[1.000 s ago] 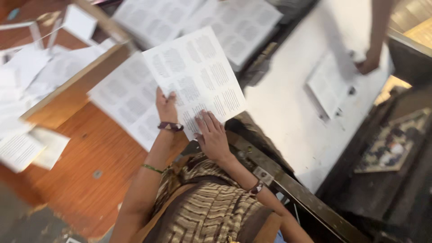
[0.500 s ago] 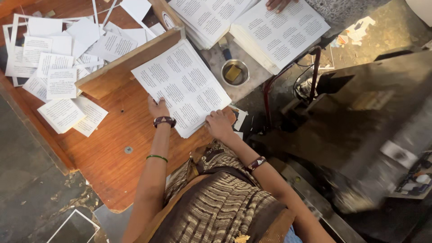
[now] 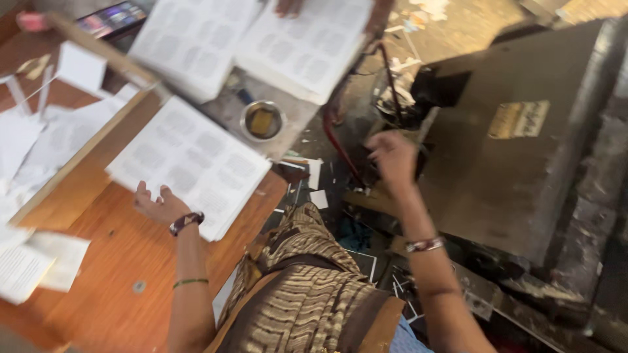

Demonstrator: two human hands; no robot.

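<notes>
Now down to one hand on the paper. Nearest, on the wooden table (image 3: 111, 281), lies the left hand (image 3: 160, 206), palm turned up and fingers spread, gripping nothing, just touching the near edge of the stack of printed sheets (image 3: 190, 160). Half a second ago pressed flat on that stack alongside the right hand; no longer. Leaves the stack lying slantwise on the table, its far corner reaching past the table's edge, steadied at most by those loose fingertips.

Off to the side, well apart from the paper, hangs the right hand (image 3: 392, 157), lifted away and swung toward the dark metal machine (image 3: 517, 163), beside a red cable (image 3: 337, 140). Fingers curled and blurred; cannot tell whether closed on anything. Probably means the squaring of the stack is paused.

Further on, just beyond the stack, sits a small round tin (image 3: 261, 121). Farthest, at the top edge, another person's hand (image 3: 288, 6) presses on larger printed sheets (image 3: 307, 46). Loose slips of paper (image 3: 26, 261) litter the table's left side.
</notes>
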